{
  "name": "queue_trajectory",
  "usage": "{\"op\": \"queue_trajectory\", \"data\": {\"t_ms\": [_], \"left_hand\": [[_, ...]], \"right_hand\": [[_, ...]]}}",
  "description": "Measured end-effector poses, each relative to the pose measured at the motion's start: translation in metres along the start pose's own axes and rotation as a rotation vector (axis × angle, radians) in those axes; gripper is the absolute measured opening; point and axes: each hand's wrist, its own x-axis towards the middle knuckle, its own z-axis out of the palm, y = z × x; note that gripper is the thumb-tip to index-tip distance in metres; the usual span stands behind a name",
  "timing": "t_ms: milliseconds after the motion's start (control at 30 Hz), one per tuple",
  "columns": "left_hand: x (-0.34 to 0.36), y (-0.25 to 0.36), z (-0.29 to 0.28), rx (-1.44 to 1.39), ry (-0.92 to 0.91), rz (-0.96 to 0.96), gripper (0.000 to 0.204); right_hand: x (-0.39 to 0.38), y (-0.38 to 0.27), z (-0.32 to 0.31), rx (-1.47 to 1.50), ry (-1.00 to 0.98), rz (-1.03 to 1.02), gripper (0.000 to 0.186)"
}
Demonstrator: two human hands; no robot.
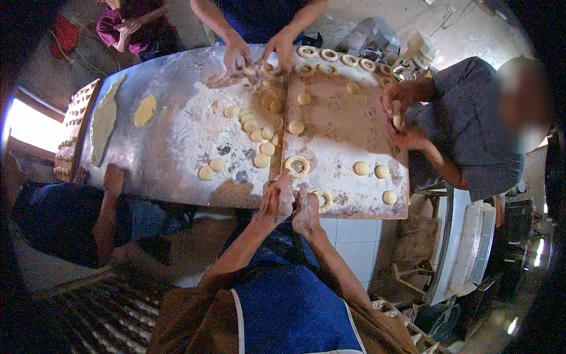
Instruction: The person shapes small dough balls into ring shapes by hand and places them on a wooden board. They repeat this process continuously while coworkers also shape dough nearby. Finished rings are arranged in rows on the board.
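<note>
My left hand [278, 196] is at the near edge of the floured table, fingers curled together. Right beside it, my right hand [306, 211] is closed too, thumb up. Whatever lies between my fingers is too small and hidden to make out. Just beyond my left fingertips lies a dough ring [305, 166]. Another dough ring [327, 201] rests against the right side of my right hand, partly covered by it. Round dough balls [256, 135] lie in a cluster to the left, and a few more dough balls [361, 169] sit to the right.
Across the table, a co-worker's hands [259, 62] handle dough; at right, another person's hands [402, 118] hold a dough piece. Several dough rings [328, 55] line the far edge. A dough sheet [105, 121] lies left, near a person's arm [108, 203]. A filled tray [76, 121] stands beyond.
</note>
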Motion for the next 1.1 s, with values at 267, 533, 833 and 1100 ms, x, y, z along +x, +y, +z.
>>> {"op": "queue_trajectory", "data": {"t_ms": [267,533,833,1100], "left_hand": [[-0.002,-0.024,0.044,0.383,-0.073,0.207,0.03],[0.006,-0.042,0.083,0.14,-0.301,0.704,0.035],[0.001,-0.028,0.122,0.264,-0.429,0.525,0.032],[0.011,-0.018,0.163,0.827,-0.139,0.195,0.03]], "right_hand": [[-0.009,0.007,-0.058,-0.073,0.131,0.001,0.073],[-0.031,0.018,-0.095,-0.106,0.144,-0.078,0.08],[-0.043,0.034,-0.124,0.083,0.283,-0.135,0.083],[-0.034,-0.034,-0.154,-0.323,0.373,0.076,0.042]]}}
